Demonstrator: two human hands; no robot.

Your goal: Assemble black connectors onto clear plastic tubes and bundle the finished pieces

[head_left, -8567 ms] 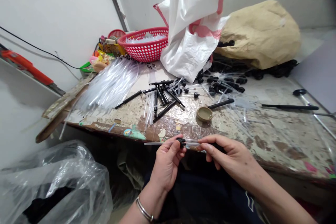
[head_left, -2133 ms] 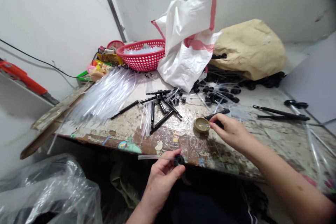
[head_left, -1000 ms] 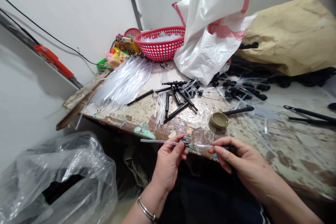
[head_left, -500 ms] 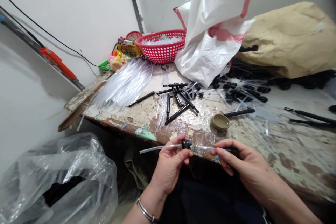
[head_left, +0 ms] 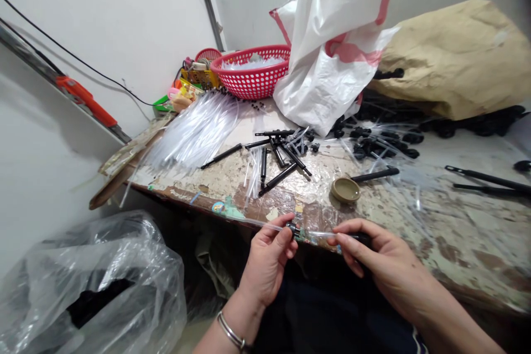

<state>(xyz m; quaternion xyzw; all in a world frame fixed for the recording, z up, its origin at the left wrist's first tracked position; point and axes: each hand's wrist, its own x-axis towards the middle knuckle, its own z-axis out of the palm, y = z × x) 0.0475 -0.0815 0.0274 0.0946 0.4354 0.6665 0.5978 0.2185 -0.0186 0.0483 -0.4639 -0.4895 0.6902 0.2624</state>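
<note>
My left hand (head_left: 265, 265), wearing a silver bangle, pinches a small black plastic fitting (head_left: 293, 228) between thumb and fingers. A thin clear tube (head_left: 253, 223) runs out from the fitting's left side. My right hand (head_left: 385, 254) is closed on a second clear tube (head_left: 319, 234), whose free end points left at the fitting. Whether tube and fitting touch I cannot tell. A black cylindrical piece (head_left: 362, 239) shows partly within my right fingers. Both hands are just off the worn table's front edge, below a small brown dish (head_left: 345, 190) of liquid.
Several black plastic rods (head_left: 279, 180) and short clear tubes (head_left: 252, 177) lie on the table. Behind are a bundle of long tubes (head_left: 194, 130), a red basket (head_left: 251, 80), a white sack (head_left: 327, 66) and brown paper (head_left: 460, 61). A clear plastic bag (head_left: 141, 265) stands lower left.
The fitting has turned and tilted in my left fingers, and its clear tube now points further up and back. My right hand has shifted slightly left. The camera view has moved a little.
</note>
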